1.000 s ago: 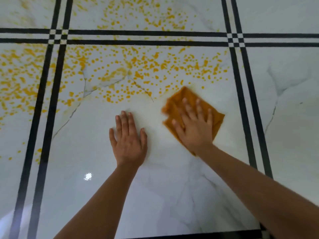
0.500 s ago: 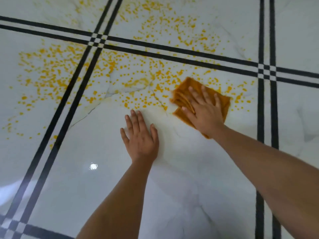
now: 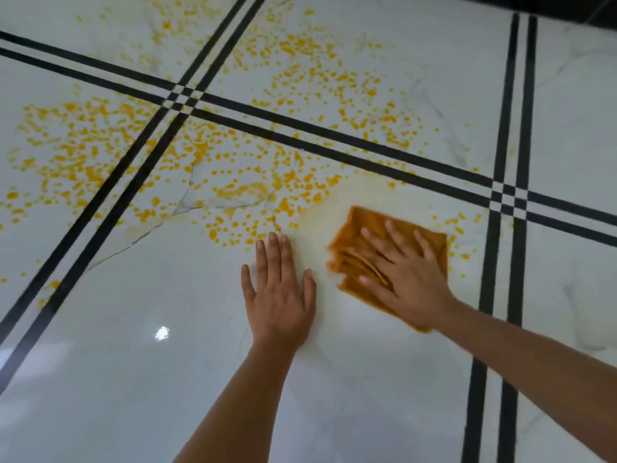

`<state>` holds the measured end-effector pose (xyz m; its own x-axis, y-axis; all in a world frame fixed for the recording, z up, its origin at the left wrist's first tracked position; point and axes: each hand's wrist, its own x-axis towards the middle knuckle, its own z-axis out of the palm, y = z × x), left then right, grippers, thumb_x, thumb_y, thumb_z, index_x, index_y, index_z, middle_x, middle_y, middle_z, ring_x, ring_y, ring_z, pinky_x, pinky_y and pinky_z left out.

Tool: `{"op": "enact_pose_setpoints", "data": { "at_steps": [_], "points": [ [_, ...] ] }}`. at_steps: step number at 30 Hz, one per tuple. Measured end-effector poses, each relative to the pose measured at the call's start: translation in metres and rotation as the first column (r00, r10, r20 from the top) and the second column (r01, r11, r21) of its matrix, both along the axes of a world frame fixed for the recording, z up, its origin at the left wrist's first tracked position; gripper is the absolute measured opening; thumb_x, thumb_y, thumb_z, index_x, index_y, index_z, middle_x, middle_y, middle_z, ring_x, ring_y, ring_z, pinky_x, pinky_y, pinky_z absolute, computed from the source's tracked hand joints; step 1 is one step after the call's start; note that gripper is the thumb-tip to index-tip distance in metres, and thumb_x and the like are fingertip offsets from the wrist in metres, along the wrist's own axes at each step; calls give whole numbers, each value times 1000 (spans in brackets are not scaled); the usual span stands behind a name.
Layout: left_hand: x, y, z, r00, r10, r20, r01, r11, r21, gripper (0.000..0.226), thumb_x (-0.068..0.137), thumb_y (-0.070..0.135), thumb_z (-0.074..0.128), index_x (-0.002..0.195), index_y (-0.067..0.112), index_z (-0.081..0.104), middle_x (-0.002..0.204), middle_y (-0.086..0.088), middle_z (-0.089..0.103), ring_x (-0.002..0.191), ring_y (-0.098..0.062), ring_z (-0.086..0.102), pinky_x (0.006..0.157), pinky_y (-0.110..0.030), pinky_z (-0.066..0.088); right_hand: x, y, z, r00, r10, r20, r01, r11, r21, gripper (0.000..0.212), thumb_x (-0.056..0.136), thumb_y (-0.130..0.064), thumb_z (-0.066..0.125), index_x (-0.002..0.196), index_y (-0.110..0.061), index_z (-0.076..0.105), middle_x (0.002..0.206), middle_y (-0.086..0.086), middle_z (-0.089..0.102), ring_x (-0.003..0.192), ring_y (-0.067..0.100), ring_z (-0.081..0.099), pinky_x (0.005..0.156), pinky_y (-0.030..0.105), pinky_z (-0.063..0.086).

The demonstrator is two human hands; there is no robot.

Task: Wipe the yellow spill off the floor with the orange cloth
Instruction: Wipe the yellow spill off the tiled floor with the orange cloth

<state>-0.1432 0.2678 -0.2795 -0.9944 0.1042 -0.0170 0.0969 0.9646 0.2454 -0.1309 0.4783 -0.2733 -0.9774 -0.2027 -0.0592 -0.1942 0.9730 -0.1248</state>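
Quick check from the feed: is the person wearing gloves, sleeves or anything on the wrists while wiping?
No. Both forearms are bare as far up as the view shows, with no sleeves in sight. The left hand and right hand have no gloves, and no rings, watch or bands are visible on the fingers or wrists.

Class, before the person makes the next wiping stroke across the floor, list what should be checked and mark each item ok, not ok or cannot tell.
1. Right hand flat on the orange cloth: ok.
2. Left hand braced on clean floor, off the droplets: ok, though its fingertips sit close to them.
3. Cloth lying flat: not ok, its left edge is bunched into folds.
4. Yellow spill all wiped: not ok, droplets remain across several tiles.
5. Strays right of the cloth cleared: not ok, some remain.
6. Cloth able to absorb more: cannot tell.
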Motion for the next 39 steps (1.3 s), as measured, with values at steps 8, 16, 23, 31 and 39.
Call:
{"op": "enact_pose_setpoints", "data": {
  "at_steps": [8,16,23,31,39],
  "points": [
    [0,40,-3,999,-39,21,39,999,-14,65,88,43,26,142,8,33,150,-9,33,138,-26,30,107,-41,9,-8,35,-2,976,-216,11,215,976,11,56,92,-58,15,143,-37,28,155,-10,17,145,22,6,112,52,5],
    [2,67,-6,999,-4,52,5,1000,-10,67,88,44,22,144,8,29,152,-9,28,141,-25,22,110,-49,17,-39,81,-3,886,-463,19,463,886,8,60,90,-63,12,144,-40,22,156,-11,14,145,23,4,111,54,4],
    [-7,132,24,997,13,79,-22,994,108,77,84,53,5,149,12,10,158,-5,5,144,-18,-3,114,-40,-1,-8,134,11,840,-539,-66,486,801,-349,56,94,-50,26,142,-22,36,149,3,36,142,25,21,112,50,12],
    [-48,284,25,961,3,277,-38,992,119,75,94,55,16,148,6,-2,157,-11,-6,143,-26,-13,114,-46,-7,7,209,-2,781,-624,26,624,781,-36,57,97,-47,11,147,-23,22,156,1,20,145,23,9,115,47,8],
    [-28,274,3,975,-214,55,218,974,-65,76,92,59,15,149,11,6,157,-11,6,144,-29,-1,115,-51,-2,11,209,-5,747,-664,19,661,739,-132,59,95,-45,10,147,-19,23,155,2,21,145,21,10,115,42,3]
  ]
}}
